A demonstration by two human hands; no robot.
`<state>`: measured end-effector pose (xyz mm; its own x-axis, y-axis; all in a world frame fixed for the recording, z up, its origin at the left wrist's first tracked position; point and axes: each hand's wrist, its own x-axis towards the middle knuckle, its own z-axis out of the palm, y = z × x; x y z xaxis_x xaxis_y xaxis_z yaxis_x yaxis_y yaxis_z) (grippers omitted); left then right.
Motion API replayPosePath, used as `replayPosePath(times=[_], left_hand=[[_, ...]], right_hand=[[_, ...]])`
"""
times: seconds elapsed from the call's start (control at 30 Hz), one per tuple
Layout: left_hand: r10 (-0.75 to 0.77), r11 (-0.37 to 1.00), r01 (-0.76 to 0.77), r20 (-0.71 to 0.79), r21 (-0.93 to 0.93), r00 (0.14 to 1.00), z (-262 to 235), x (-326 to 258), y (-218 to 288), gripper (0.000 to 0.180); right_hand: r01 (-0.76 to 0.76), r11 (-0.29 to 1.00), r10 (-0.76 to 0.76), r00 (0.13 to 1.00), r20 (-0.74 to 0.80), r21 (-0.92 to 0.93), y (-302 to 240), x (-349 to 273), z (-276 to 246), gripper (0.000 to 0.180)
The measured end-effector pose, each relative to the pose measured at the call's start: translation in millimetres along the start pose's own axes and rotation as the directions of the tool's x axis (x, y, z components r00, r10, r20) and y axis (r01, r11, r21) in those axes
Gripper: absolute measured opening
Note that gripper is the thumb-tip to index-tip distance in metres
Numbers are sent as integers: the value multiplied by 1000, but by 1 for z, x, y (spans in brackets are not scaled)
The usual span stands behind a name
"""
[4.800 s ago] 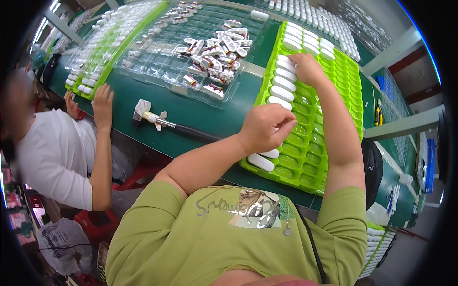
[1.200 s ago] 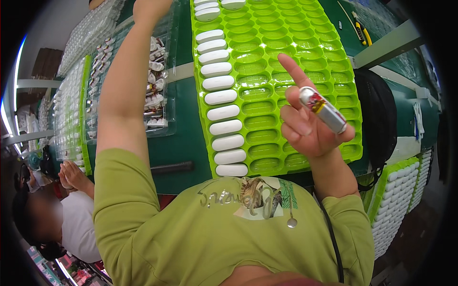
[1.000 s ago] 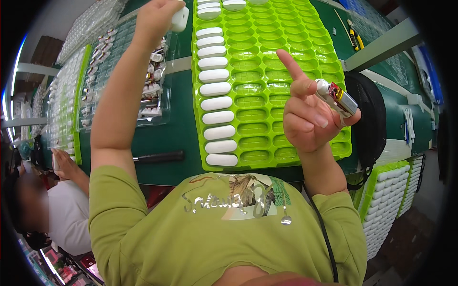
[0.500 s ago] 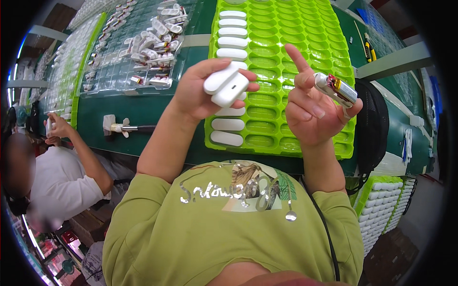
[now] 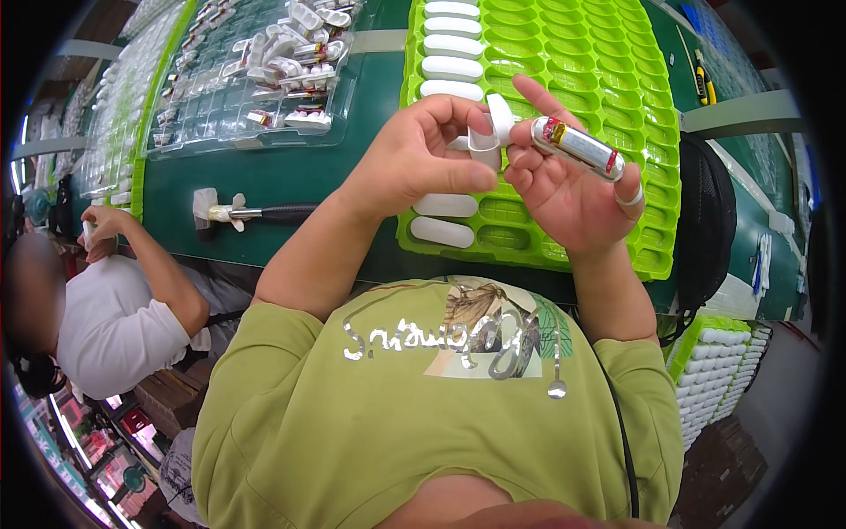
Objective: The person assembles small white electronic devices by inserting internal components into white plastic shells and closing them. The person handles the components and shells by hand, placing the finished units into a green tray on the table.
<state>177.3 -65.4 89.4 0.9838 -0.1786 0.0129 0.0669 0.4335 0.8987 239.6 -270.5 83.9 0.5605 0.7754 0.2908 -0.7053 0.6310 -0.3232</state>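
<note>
My left hand [image 5: 410,159] holds a white earbud charging case shell [image 5: 484,148] between thumb and fingers, its lid [image 5: 500,120] swung up. My right hand [image 5: 577,207] carries the case's inner insert [image 5: 578,146], with a silver battery and a red and gold strip facing up. The insert lies across the fingers, one end close beside the lid; whether they touch I cannot tell. Under both hands is a bright green blister tray [image 5: 665,236] with oval pockets. Closed white cases [image 5: 452,69] fill part of its left column.
Loose white inserts [image 5: 286,57] lie heaped on a clear plastic tray [image 5: 225,137] at the far left. A hammer [image 5: 264,212] rests on the green table. Another person [image 5: 132,326] sits at left. On the right are a black bag [image 5: 707,212] and a yellow-black cutter [image 5: 702,81].
The case, seen from outside before, is now turned with its lid raised. My left hand has moved right, close to the insert; my right hand has shifted slightly, its fingers more curled.
</note>
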Motion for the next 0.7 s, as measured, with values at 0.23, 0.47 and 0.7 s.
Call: replayPosePath(times=[0.23,0.47,0.7], left_hand=[[91,929,-51,-95,366,991,5,0,2,62],[281,634,-263,99,727,954,0,0,-5,70],[189,695,-192,81,693,979,1,0,-3,75]], right_hand=[[114,878,-191,974,-122,-466,-13,-3,6,91],[97,-156,-244,960,134,-983,-6,4,15,69],[42,-250,-187,978,91,-967,-19,3,17,67]])
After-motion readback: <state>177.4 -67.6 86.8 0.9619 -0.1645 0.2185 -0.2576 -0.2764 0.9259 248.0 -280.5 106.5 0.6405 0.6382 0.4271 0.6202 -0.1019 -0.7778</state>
